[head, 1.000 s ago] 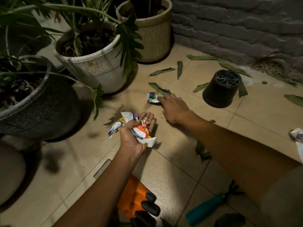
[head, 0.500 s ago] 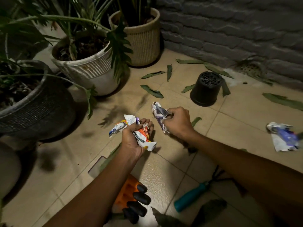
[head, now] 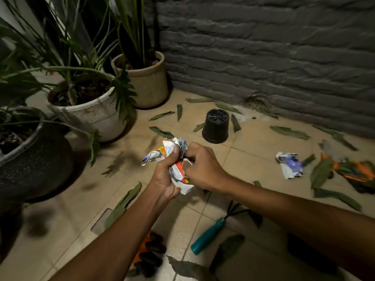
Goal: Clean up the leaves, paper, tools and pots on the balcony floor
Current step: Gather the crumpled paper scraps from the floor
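Head view: crumpled paper (head: 176, 159) upright.

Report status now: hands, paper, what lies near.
Left hand and right hand both grip crumpled paper. Another paper scrap on floor at right. Nothing blocking.

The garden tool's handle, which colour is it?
Teal, seen in the head view: garden tool.

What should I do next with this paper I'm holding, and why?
Probably pack it all into the left hand, then reach right for the loose paper scrap on the floor. Both hands grip the paper wad, so the right hand isn't free yet.
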